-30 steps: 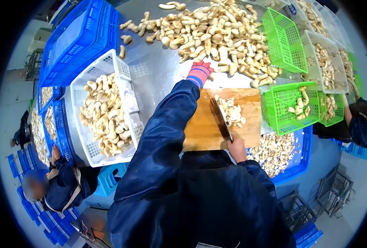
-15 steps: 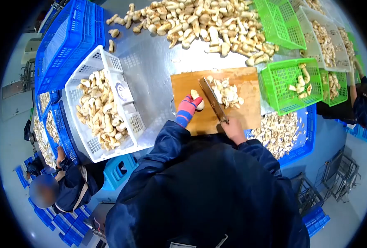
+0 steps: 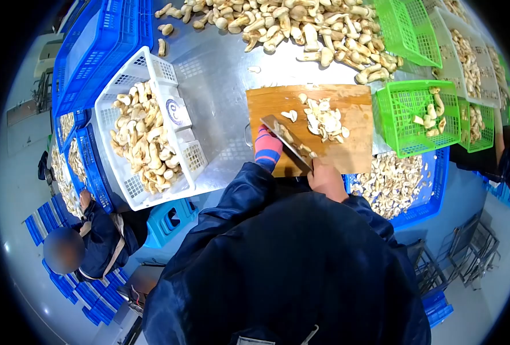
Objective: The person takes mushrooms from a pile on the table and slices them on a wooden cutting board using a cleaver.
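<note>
My right hand [image 3: 327, 179] is closed round the handle of a knife [image 3: 294, 145], whose blade slants up and left over the cutting board [image 3: 353, 150]. Pale mushroom bits cling to the blade. My left hand [image 3: 267, 148], in a pink and blue striped glove, is curled at the board's left edge, right against the blade. Its fingertips and most of the mushroom it grips are hidden behind the knife. Sliced mushroom [image 3: 325, 121] lies in a pile on the board, with a small separate slice [image 3: 289, 115] nearer the blade.
Whole mushrooms [image 3: 301, 23] are heaped across the metal table [image 3: 220, 75]. A white crate [image 3: 193, 178] of mushrooms stands left, near stacked blue crates [image 3: 102, 54]. To the right are a green basket [image 3: 419, 150] and a blue crate [image 3: 439, 190] of slices. Co-workers are at both sides.
The knife has moved left from beside the slices to my left hand, now covering the mushroom there. A slice lies apart on the board. The whole view has shifted slightly.
</note>
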{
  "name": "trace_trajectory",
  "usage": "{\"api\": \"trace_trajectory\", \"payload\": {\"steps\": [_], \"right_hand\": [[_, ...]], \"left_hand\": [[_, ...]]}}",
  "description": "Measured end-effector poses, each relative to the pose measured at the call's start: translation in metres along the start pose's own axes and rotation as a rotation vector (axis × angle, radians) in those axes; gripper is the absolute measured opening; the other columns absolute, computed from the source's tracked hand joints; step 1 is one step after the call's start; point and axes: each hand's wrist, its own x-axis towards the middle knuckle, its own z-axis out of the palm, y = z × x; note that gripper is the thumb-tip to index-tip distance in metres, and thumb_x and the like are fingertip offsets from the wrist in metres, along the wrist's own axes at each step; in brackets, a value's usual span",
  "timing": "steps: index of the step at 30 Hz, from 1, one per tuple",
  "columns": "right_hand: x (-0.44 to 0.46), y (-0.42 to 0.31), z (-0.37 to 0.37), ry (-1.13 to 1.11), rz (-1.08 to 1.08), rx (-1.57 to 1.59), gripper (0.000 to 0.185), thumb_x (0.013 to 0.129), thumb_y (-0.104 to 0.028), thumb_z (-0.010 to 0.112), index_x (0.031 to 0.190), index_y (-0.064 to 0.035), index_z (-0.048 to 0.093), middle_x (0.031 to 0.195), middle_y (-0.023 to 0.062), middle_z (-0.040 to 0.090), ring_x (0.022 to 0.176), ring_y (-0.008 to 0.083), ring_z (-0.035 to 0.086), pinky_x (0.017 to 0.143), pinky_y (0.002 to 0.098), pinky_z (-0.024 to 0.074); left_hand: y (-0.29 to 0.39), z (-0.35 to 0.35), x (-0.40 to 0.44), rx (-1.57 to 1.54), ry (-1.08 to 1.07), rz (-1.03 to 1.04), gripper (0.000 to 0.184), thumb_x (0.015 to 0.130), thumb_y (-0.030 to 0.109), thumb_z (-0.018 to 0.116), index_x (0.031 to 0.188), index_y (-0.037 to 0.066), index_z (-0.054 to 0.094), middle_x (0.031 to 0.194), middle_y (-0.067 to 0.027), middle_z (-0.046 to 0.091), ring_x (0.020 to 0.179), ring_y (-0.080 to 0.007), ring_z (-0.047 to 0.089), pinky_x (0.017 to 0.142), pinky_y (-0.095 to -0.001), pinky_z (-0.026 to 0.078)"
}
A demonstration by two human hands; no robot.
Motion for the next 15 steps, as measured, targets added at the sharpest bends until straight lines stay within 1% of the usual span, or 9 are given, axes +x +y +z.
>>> {"api": "trace_trajectory", "payload": {"steps": [2,3,4,5,7,8,11,14,15], "right_hand": [[-0.018,-0.004,-0.005,-0.046,0.039,-0.051,0.03,0.076,-0.017,0.054,0.098,0.0027,0.048,0.068,0.0234,0.06,0.064,0.0393,0.06,0.061,0.0482,0.0483],[-0.022,-0.002,-0.007,-0.08,0.064,-0.041,0.029,0.076,-0.017,0.054,0.097,0.0026,0.048,0.068,0.0235,0.06,0.065,0.0394,0.06,0.061,0.048,0.0485],[-0.027,0.0,-0.008,-0.114,0.09,-0.029,0.028,0.076,-0.017,0.053,0.095,0.0025,0.048,0.069,0.0236,0.06,0.066,0.0395,0.061,0.061,0.0478,0.0487],[-0.03,0.002,-0.01,-0.147,0.117,-0.015,0.027,0.076,-0.017,0.053,0.094,0.0024,0.048,0.069,0.0237,0.06,0.066,0.0395,0.061,0.061,0.0477,0.0489],[-0.034,0.002,-0.013,-0.151,0.139,0.006,0.026,0.076,-0.017,0.053,0.093,0.002,0.048,0.069,0.0242,0.06,0.067,0.0396,0.061,0.061,0.0475,0.0492],[-0.035,0.002,-0.014,-0.154,0.147,0.017,0.025,0.076,-0.016,0.053,0.092,0.0018,0.048,0.07,0.0244,0.06,0.067,0.0396,0.061,0.061,0.0474,0.0493],[-0.034,0.002,-0.016,-0.161,0.174,0.046,0.023,0.076,-0.016,0.052,0.091,0.0016,0.051,0.069,0.0251,0.06,0.068,0.0397,0.061,0.062,0.048,0.0493],[-0.023,0.007,-0.004,-0.122,0.181,0.055,0.019,0.078,-0.017,0.053,0.09,-0.0025,0.053,0.072,0.0234,0.059,0.071,0.0406,0.058,0.063,0.0476,0.0466],[-0.012,0.009,0.005,-0.082,0.139,0.09,0.018,0.077,-0.017,0.052,0.086,-0.0007,0.055,0.072,0.024,0.059,0.07,0.0405,0.059,0.064,0.0475,0.047]], "left_hand": [[-0.032,0.012,0.017,0.344,0.042,0.483,0.039,0.077,0.021,0.064,0.107,0.003,0.046,0.084,-0.0127,0.064,0.078,-0.0282,0.063,0.068,-0.0344,0.048],[-0.058,0.026,0.028,0.512,0.061,0.727,0.038,0.077,0.021,0.064,0.106,0.003,0.047,0.085,-0.013,0.064,0.08,-0.0291,0.062,0.07,-0.0353,0.048],[-0.069,0.035,0.032,0.313,-0.001,0.508,0.039,0.075,0.021,0.066,0.104,0.004,0.046,0.085,-0.0138,0.064,0.08,-0.0293,0.062,0.07,-0.0354,0.048],[-0.079,0.044,0.036,0.107,-0.017,0.29,0.04,0.073,0.021,0.068,0.103,0.004,0.046,0.086,-0.0145,0.063,0.079,-0.0295,0.062,0.07,-0.0356,0.048],[-0.049,0.026,0.023,-0.015,-0.042,0.088,0.042,0.071,0.021,0.069,0.102,0.005,0.046,0.085,-0.0154,0.063,0.079,-0.0301,0.062,0.07,-0.0356,0.048],[-0.047,0.024,0.023,0.067,-0.055,0.121,0.045,0.07,0.021,0.07,0.102,0.004,0.045,0.085,-0.0166,0.062,0.08,-0.0305,0.062,0.07,-0.0359,0.048],[-0.05,0.023,0.027,0.109,-0.094,0.148,0.043,0.071,0.02,0.069,0.102,0.004,0.044,0.084,-0.0167,0.062,0.08,-0.0313,0.062,0.071,-0.0365,0.047],[-0.033,0.016,0.02,0.077,-0.031,0.175,0.038,0.074,0.018,0.066,0.099,0.001,0.043,0.079,-0.0129,0.061,0.073,-0.0262,0.062,0.064,-0.0329,0.05],[-0.028,0.014,0.018,-0.05,-0.092,0.056,0.038,0.074,0.015,0.065,0.1,0.001,0.042,0.078,-0.0124,0.06,0.07,-0.0253,0.062,0.06,-0.0325,0.05]]}}
